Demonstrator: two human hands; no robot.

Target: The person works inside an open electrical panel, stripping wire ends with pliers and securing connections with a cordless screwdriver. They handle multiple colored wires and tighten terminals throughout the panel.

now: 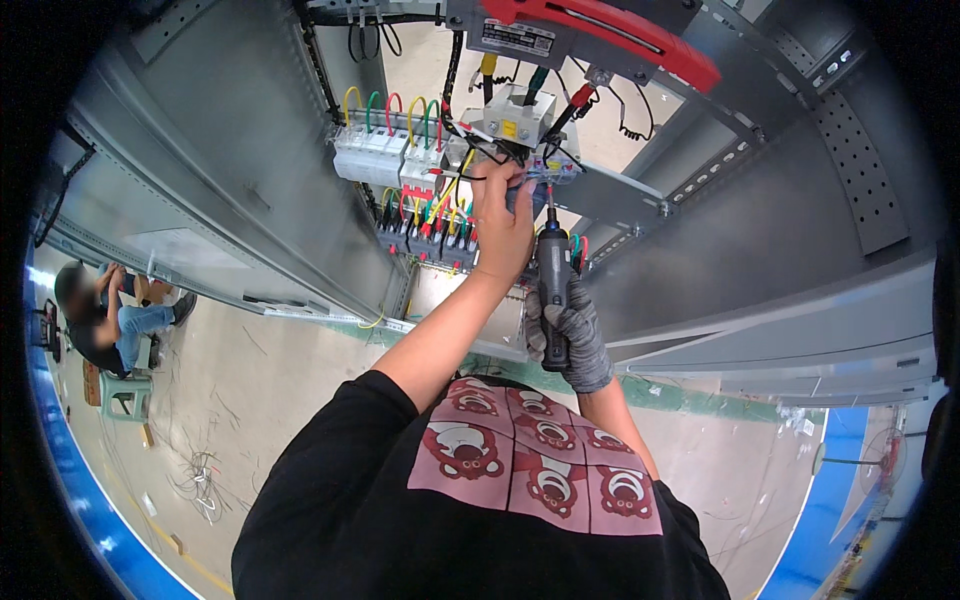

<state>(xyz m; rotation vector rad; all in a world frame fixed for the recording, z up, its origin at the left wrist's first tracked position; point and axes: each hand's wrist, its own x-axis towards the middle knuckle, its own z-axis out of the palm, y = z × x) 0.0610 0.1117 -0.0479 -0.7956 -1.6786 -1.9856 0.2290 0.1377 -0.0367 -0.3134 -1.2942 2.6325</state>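
My right hand (582,335), in a grey knitted glove, is wrapped round a dark cordless electric screwdriver (552,270). The screwdriver stands nearly upright in the view, its bit touching or close to a small clear-covered terminal part (558,170) with wires. My bare left hand (503,228) reaches up beside it, thumb and fingers pinched together at that part; what they grip is hidden among the wires. Just above sits a pale metal block (520,122) with a yellow label. A row of white breakers (370,158) lies to the left, looped with yellow, green and red wires.
A large switch with a red handle (610,30) spans the top. Grey metal cabinet panels (740,240) enclose both sides. Below the breakers runs a second row of wired terminals (430,245). On the left floor, a person (120,315) sits on a stool near scattered wire scraps (205,485).
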